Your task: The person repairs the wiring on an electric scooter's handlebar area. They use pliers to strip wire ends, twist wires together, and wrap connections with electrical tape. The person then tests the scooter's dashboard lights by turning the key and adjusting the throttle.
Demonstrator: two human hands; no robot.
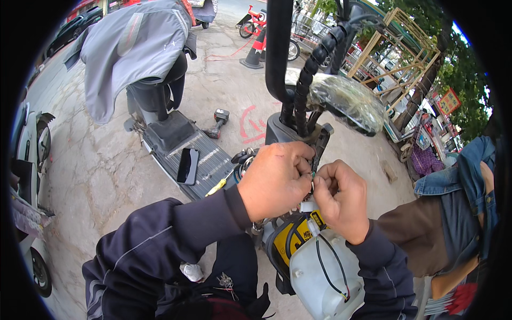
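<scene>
My left hand [278,178] and my right hand [344,200] meet in front of the scooter's steering column [278,130], fingertips pinched close together. A thin wire [313,176] shows between them, its ends partly hidden by my fingers. Just below sits a white plug connector [308,206]. Under my right hand is a translucent white plastic housing [314,280], with black and red wires [335,256] looping over it. Beside the housing is a yellow-and-black part [285,240]. A black spiral-wrapped cable [312,61] runs up along the handlebar stem.
A phone [188,166], a yellow-handled tool [216,186] and a cordless power tool [217,124] lie on or by the footboard. A grey cover [133,48] drapes the seat. The headlamp [346,101] is wrapped in plastic. At right sits a person in brown trousers [416,234].
</scene>
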